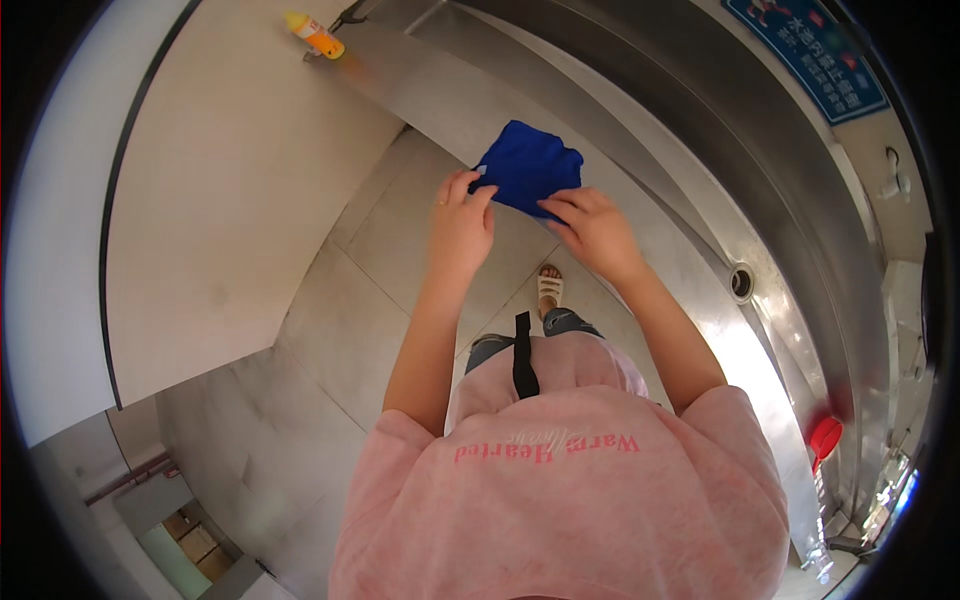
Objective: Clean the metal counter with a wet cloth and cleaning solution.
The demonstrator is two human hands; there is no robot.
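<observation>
A small blue cloth (pixel 528 165) is spread roughly square in front of me, with a small pale tag at its left edge. My left hand (pixel 463 215) has thumb and bent fingers at its near left corner, by the tag. At the near right corner, my right hand (pixel 593 225) pinches the edge between thumb and fingers. Behind the cloth runs the metal rim of a steel sink (pixel 640 170); whether the cloth rests on it or hangs just above, I cannot tell.
A yellow-orange bottle (pixel 322 41) stands at the far left end of the steel counter. A round drain (pixel 741 283) and a red ladle-like scoop (pixel 825 437) are on the right. A large pale panel (pixel 230 200) fills the left, above grey floor tiles (pixel 330 340). A blue sign (pixel 815 55) hangs at upper right.
</observation>
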